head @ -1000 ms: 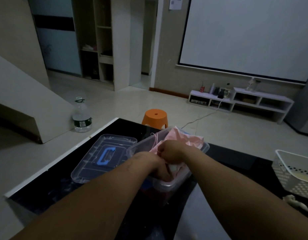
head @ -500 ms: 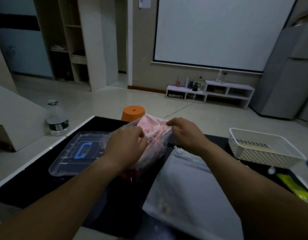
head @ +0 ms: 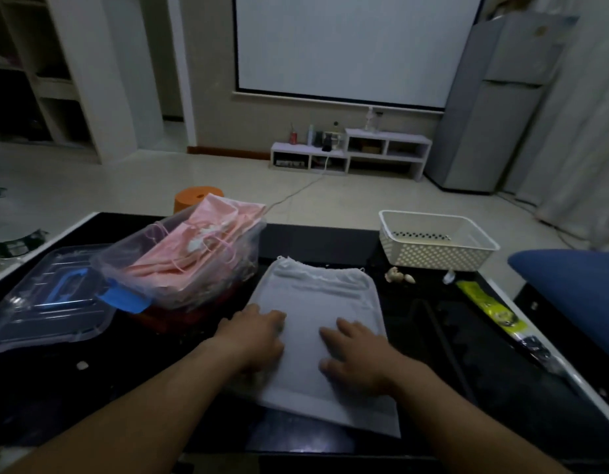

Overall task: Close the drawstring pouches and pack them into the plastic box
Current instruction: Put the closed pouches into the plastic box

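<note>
A white drawstring pouch (head: 320, 295) lies flat on the black table in front of me, its gathered mouth pointing away. My left hand (head: 253, 340) rests on its near left part and my right hand (head: 356, 354) rests palm down on its near right part, fingers spread. To the left stands the clear plastic box (head: 132, 265) with a blue latch, piled above its rim with pink drawstring pouches (head: 200, 241).
The clear box lid (head: 46, 302) with a blue handle lies at the far left. A white perforated basket (head: 433, 239) stands at the back right, with small shells (head: 397, 277) before it. A yellow-green packet (head: 487, 307) lies along the right table edge. An orange stool (head: 197, 198) stands beyond the table.
Both hands left the pink pouches in the box and came down onto the white pouch. My head turned right, bringing the basket into fuller view.
</note>
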